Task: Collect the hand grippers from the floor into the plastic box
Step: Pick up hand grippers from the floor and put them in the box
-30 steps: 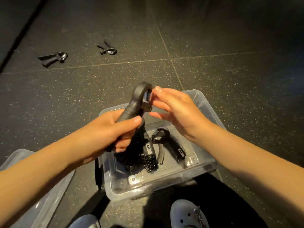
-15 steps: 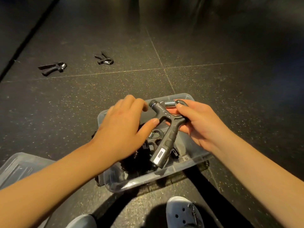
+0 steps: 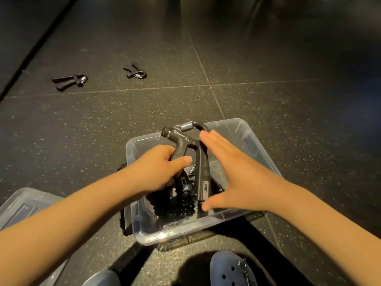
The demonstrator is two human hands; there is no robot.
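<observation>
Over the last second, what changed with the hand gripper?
The right hand let go of the hand gripper and is open beside it; the left hand took one handle, holding it over the plastic box. The left loose gripper and right loose gripper stayed put.

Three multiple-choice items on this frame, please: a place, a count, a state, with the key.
1. Where do the loose grippers lie relative to the box? A. beyond it, to the left B. right of it C. inside it
2. How many grippers lie on the floor outside the box? A. one B. two C. four
3. How is the right hand? A. gripping a handle B. open, fingers straight C. out of view
Key: 1 A, both lie far left of it; 2 B, two show there; 3 B, straight fingers beside the held gripper that the left hand grips.
</observation>
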